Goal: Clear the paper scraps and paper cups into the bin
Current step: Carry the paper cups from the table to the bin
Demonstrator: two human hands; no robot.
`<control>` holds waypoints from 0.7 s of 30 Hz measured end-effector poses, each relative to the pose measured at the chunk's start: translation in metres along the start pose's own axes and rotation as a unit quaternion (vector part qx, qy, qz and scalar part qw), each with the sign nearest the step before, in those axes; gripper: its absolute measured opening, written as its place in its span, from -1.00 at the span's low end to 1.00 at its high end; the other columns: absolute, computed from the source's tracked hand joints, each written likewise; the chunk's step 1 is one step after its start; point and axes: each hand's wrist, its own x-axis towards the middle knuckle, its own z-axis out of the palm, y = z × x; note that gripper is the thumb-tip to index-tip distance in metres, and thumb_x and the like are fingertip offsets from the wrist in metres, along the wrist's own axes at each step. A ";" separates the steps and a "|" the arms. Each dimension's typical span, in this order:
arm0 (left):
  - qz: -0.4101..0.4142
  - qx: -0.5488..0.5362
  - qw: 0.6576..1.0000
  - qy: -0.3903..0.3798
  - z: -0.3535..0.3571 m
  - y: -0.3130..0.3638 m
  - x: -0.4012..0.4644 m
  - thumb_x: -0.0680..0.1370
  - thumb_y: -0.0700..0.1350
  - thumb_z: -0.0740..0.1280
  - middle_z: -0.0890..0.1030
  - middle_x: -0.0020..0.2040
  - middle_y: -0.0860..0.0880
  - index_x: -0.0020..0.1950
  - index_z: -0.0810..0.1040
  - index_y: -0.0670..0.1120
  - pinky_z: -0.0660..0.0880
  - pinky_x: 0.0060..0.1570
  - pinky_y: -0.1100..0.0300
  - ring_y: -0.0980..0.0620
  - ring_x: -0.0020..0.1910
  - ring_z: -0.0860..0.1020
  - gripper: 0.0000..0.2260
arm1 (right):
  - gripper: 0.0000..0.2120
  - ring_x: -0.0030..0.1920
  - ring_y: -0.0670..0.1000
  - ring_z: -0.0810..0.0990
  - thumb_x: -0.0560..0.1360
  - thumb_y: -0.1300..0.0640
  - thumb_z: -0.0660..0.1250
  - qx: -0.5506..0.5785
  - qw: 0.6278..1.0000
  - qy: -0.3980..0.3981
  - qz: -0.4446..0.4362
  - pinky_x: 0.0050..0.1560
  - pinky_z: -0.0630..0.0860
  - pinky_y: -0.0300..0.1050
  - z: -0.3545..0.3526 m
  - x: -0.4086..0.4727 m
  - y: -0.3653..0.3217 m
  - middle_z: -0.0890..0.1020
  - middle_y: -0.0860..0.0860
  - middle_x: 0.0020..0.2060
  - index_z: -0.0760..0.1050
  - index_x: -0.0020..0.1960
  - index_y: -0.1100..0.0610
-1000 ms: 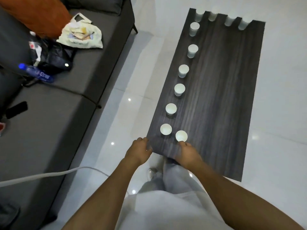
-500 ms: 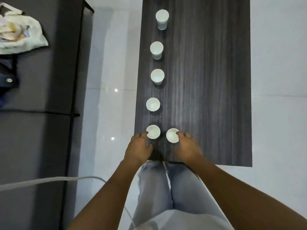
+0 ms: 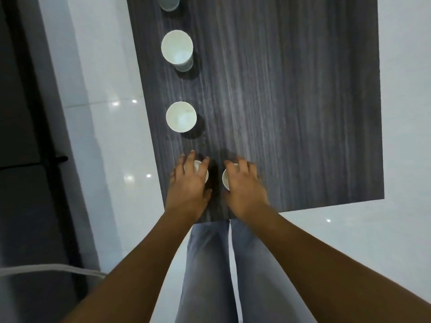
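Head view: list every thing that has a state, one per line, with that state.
left hand: over the nearest left cup, fingers curled round it.
right hand: over the nearest right cup, fingers curled round it.
third cup: upright on the table, untouched; contents unclear.
fourth cup: upright, untouched.
farthest cup: cut off by the frame's top edge.

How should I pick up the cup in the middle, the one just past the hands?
Grab that cup around its side wall, near the rim, coming down from above. It stands upright with its mouth open and nothing touching it, so fingers can wrap round the wall. The table is bare to its right, so the right hand has room.
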 end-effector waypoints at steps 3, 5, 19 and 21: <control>0.008 0.011 1.000 0.005 0.002 -0.002 -0.005 0.51 -0.04 0.40 0.14 0.54 -0.09 0.51 0.17 0.00 0.25 0.40 -0.07 -0.17 0.51 0.10 -0.36 | -0.38 0.45 0.15 0.21 0.48 0.09 0.42 0.019 1.000 0.012 0.012 0.32 0.39 0.11 0.010 -0.006 -0.001 0.26 0.06 0.45 0.21 0.45 0.00; 0.013 0.015 1.000 -0.018 0.000 -0.003 -0.011 0.50 -0.05 0.41 0.13 0.54 -0.08 0.51 0.15 0.01 0.26 0.40 -0.04 -0.15 0.51 0.10 -0.34 | -0.39 0.43 0.14 0.25 0.48 0.08 0.42 0.034 0.999 0.015 0.029 0.30 0.42 0.08 0.013 -0.014 -0.002 0.29 0.05 0.43 0.23 0.44 0.00; 0.114 0.039 0.990 -0.072 -0.113 0.053 -0.083 0.52 -0.02 0.34 0.22 0.48 -0.01 0.48 0.19 0.05 0.33 0.38 0.06 -0.06 0.45 0.20 -0.43 | -0.46 0.34 0.10 0.33 0.48 0.05 0.39 0.169 0.965 0.092 0.177 0.27 0.43 -0.02 -0.085 -0.150 0.003 0.35 0.02 0.35 0.28 0.40 0.03; 0.145 0.033 0.986 -0.070 -0.132 0.071 -0.091 0.52 -0.05 0.34 0.26 0.45 -0.01 0.47 0.24 0.03 0.35 0.35 0.07 -0.06 0.41 0.23 -0.46 | -0.46 0.34 0.10 0.34 0.48 0.05 0.40 0.180 0.956 0.115 0.200 0.26 0.44 -0.02 -0.104 -0.175 0.013 0.36 0.03 0.35 0.29 0.39 0.05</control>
